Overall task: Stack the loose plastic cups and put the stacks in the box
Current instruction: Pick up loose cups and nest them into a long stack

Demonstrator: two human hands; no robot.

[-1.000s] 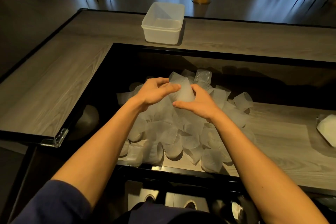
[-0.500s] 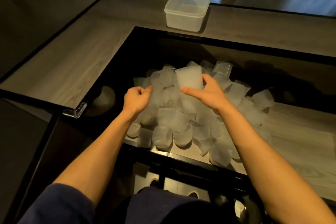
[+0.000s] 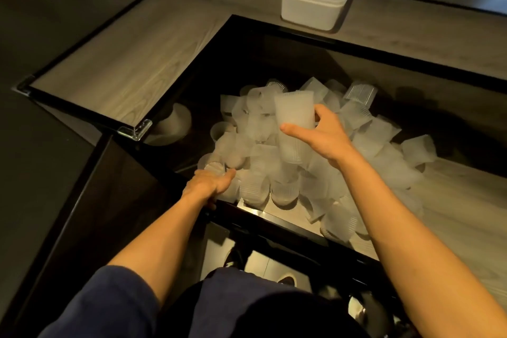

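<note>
**Entry: head view, one cup in right hand, left hand at pile edge**

Nearest the camera: my dark blue sleeve point(image 3: 109, 302) on the left arm. Both forearms are bare and reach forward over the black frame of the recessed work area.

Left hand point(image 3: 211, 185): low at the near-left edge of the cup pile point(image 3: 356, 151), back of the hand up, thumb pointing forward. The thumb tip touches a ribbed cup point(image 3: 215, 167) lying on its side. My fingers are tucked out of sight under the hand, so I cannot tell whether they grip anything.

Cup pile: translucent ribbed plastic cups heaped loose on the lower wood-grain surface point(image 3: 452, 214). Most lie on their sides or tilted, touching and overlapping. The heap runs from the near black rail back toward the dark far wall of the recess.

Right hand point(image 3: 323, 136): raised above the middle of the pile, holding the held cup point(image 3: 295, 112) upright with its mouth up. The thumb lies across the lower front and the fingers curl round the far side. It looks whiter and denser than the loose cups. I cannot tell whether more than one is nested there.

Left, mid-distance: a clear corner bracket point(image 3: 137, 129) on the raised counter point(image 3: 123, 63).

Far: the box point(image 3: 310, 11), translucent white, open top, stands on the raised counter at the far rim of the recess, well apart from the pile and both hands.
</note>
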